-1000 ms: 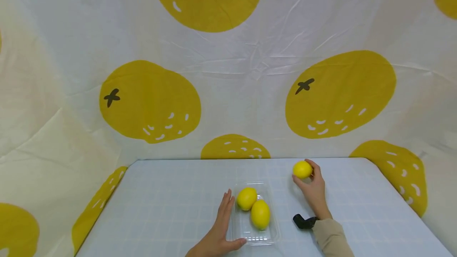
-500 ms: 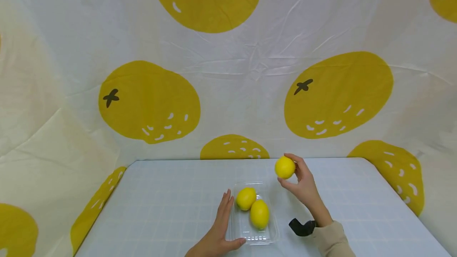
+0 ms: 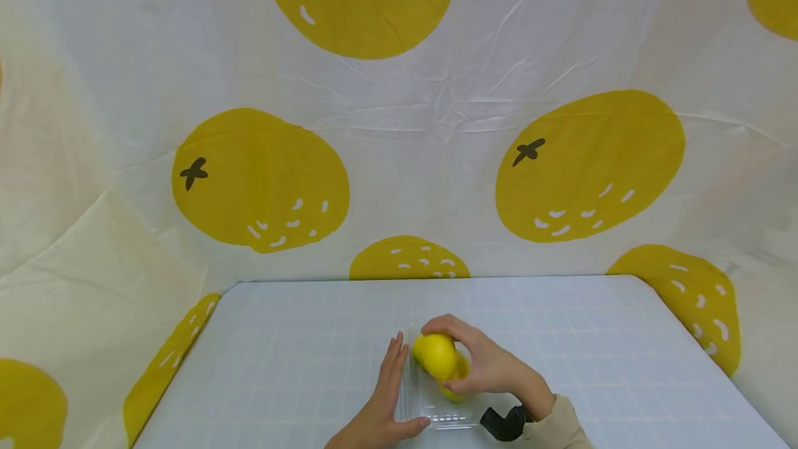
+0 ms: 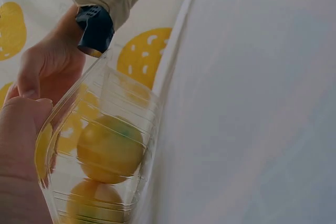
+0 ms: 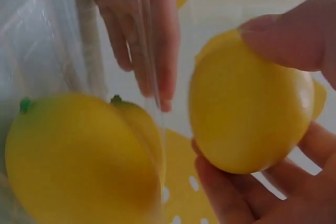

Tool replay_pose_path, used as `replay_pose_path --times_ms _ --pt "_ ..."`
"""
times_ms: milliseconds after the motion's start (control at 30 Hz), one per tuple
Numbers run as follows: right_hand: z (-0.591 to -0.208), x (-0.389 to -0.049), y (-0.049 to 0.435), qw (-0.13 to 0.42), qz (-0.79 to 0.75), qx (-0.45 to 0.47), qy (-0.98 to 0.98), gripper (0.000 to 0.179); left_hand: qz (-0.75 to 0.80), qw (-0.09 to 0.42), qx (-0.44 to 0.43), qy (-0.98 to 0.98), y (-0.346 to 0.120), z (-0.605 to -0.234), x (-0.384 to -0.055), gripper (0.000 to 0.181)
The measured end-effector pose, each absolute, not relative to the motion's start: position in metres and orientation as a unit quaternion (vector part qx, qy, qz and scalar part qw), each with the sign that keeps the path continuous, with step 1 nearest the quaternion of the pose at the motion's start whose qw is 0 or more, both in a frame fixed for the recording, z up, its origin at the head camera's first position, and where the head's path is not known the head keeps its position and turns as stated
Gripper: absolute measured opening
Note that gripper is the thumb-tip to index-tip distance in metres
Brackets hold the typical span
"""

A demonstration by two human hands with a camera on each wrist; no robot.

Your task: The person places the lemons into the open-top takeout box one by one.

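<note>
In the head view a clear plastic container [image 3: 436, 421] stands on the table near its front. My right hand [image 3: 499, 366] pinches a yellow lemon [image 3: 439, 357] between thumb and fingers above it. Two more lemons lie inside, partly hidden in the head view; the right wrist view shows the nearer lemon [image 5: 79, 156] and the farther lemon [image 5: 140, 124], both with green tips. That view has the held lemon [image 5: 249, 103] outside the clear wall, above rim level. My left hand [image 3: 383, 400] lies along the container's left side, fingers straight, thumb at the front corner.
A white cloth with a faint check covers the table [image 3: 299, 352]. Behind it hangs a white curtain [image 3: 424, 179] printed with big yellow fruit. A black wrist camera mount [image 3: 503, 423] sits below my right wrist, close to the container's front right corner.
My right hand has carried the lemon left and toward me, from the table's back right to over the container. My left hand has stayed in place.
</note>
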State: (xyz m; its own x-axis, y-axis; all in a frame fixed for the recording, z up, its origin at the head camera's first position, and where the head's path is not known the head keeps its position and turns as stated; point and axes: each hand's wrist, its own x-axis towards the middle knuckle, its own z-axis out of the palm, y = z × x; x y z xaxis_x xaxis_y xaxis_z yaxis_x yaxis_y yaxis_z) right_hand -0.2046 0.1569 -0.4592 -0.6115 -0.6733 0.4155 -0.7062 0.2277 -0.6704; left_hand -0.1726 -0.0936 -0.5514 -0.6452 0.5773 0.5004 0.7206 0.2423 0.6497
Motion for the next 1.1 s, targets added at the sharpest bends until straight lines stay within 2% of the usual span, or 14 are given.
replay_pose_path --times_ms 167,300,433,600,767,867,1100 --pt "-0.462 -0.198 0.147 -0.071 0.404 0.458 -0.789 0.074 -0.459 0.078 -0.414 -0.783 -0.093 -0.553 -0.173 0.106" --pt "-0.464 -0.195 0.142 -0.115 0.378 0.447 -0.803 0.073 -0.462 0.038 -0.38 -0.8 -0.093 -0.551 -0.171 0.107" --pt "-0.467 -0.194 0.139 -0.11 0.354 0.461 -0.806 0.074 -0.472 0.009 -0.357 -0.806 -0.093 -0.548 -0.169 0.108" --pt "-0.466 -0.194 0.138 -0.103 0.344 0.472 -0.805 0.071 -0.465 0.011 -0.356 -0.811 -0.094 -0.548 -0.169 0.107" --pt "-0.461 -0.192 0.138 -0.11 0.329 0.467 -0.814 0.064 -0.458 0.038 -0.378 -0.804 -0.094 -0.55 -0.17 0.106" --pt "-0.459 -0.191 0.137 -0.096 0.322 0.469 -0.817 0.055 -0.457 0.05 -0.387 -0.799 -0.093 -0.55 -0.17 0.106" --pt "-0.455 -0.191 0.135 -0.071 0.309 0.467 -0.825 0.036 -0.459 0.0 -0.343 -0.819 -0.092 -0.544 -0.168 0.108"
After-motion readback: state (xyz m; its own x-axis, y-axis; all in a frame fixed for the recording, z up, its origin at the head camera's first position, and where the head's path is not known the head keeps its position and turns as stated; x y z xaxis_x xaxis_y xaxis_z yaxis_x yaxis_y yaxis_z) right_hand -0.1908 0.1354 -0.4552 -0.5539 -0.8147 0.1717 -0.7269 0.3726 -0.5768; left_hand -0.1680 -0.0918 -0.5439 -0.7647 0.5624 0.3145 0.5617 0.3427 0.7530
